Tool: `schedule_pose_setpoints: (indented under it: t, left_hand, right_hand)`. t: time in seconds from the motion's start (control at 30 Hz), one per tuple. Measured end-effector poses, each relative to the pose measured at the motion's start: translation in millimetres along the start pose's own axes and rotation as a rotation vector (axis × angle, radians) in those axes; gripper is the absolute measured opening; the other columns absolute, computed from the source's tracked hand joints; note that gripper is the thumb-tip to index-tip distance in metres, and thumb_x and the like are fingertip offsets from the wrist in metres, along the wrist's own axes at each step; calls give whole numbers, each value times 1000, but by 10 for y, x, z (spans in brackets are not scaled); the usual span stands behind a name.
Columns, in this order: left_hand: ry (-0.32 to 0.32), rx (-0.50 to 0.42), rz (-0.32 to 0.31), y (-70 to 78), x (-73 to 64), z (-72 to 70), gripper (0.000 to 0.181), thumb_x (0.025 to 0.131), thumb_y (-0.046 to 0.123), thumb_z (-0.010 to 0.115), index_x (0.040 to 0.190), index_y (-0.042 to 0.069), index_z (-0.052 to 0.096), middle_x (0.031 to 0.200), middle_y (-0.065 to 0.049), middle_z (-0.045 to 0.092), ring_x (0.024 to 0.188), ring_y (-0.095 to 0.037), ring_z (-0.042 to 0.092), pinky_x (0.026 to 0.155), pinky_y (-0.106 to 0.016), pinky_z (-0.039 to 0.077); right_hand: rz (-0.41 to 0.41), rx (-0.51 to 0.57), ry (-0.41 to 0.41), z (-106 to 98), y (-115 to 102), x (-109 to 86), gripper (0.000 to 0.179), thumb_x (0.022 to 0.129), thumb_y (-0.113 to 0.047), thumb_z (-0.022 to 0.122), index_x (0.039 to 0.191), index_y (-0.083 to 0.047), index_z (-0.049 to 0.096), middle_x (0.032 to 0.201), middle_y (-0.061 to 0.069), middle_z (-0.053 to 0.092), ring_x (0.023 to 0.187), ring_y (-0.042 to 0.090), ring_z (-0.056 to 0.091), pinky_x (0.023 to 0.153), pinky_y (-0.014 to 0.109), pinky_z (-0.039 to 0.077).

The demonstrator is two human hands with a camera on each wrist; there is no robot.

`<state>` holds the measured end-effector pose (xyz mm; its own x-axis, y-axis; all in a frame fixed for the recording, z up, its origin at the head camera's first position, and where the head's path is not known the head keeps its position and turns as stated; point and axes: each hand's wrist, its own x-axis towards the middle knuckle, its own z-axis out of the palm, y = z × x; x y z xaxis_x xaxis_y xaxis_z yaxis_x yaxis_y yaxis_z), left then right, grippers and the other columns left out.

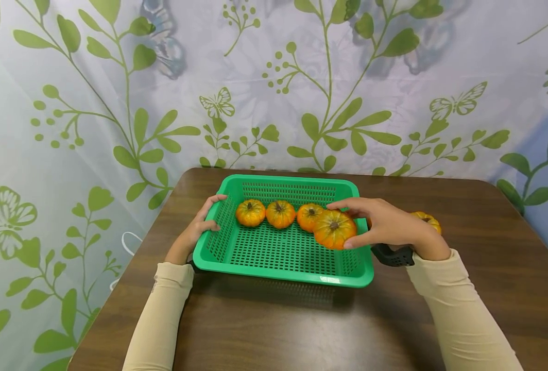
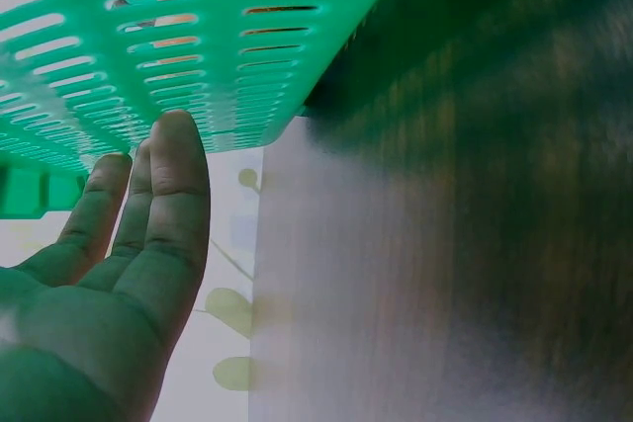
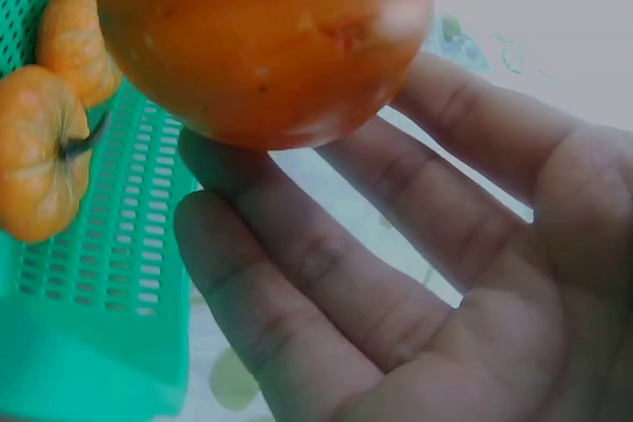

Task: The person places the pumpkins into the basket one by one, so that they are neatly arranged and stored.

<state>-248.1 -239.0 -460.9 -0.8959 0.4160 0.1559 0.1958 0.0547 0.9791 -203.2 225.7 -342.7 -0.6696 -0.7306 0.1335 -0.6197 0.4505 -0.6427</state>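
Note:
A green plastic basket (image 1: 274, 267) with slotted walls sits on the table, and three small orange pumpkins (image 1: 251, 213) lie in a row along its far side. At the basket's left end, my left hand (image 1: 194, 232) grips the rim; the left wrist view shows several of its fingers against the outer wall. My right hand (image 1: 387, 224) holds another pumpkin (image 1: 335, 230) between thumb and fingers, over the basket's right part. In the right wrist view, that pumpkin (image 3: 262, 46) touches the fingers, with the basket (image 3: 89, 353) beside it.
Behind my right wrist, one more pumpkin (image 1: 429, 221) shows partly on the brown wooden table (image 1: 482, 247). A leaf-patterned curtain (image 1: 274, 103) hangs along the table's far edge. To the left, a white cable (image 1: 127, 239) loops beside the table.

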Motion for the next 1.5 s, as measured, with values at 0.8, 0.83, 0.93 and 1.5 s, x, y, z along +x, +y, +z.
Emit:
schedule_pose_setpoints:
  t: [0.8,0.83,0.93,1.5]
  left_hand:
    - [-3,-2,8,-3,4,-9,82,83,0,47,160,-2,21,162,-30,25,122,-44,45,88,-37,53]
    - [-1,0,7,-1,4,-10,82,83,0,47,160,-1,21,162,-30,26,122,-43,45,88,-36,53]
    - [0,2,6,-4,8,-13,82,83,0,47,161,-1,22,163,-30,26,122,-43,45,88,-36,53]
    - [-1,-2,10,-11,13,-18,83,82,1,48,161,0,23,159,-30,30,118,-39,47,87,-36,52]
  right_hand:
    - [11,213,-179,227,64,612,77,92,-15,87,155,6,50,156,22,54,133,37,62,114,56,46]
    - [7,208,-184,236,62,636,77,92,-16,87,156,6,50,157,23,53,136,38,60,115,57,45]
    - [8,186,-196,268,60,702,77,93,-18,86,156,5,51,160,24,50,141,43,56,116,60,43]
    - [69,195,-249,398,29,1040,77,91,-12,86,157,5,49,158,23,52,141,42,55,119,55,42]
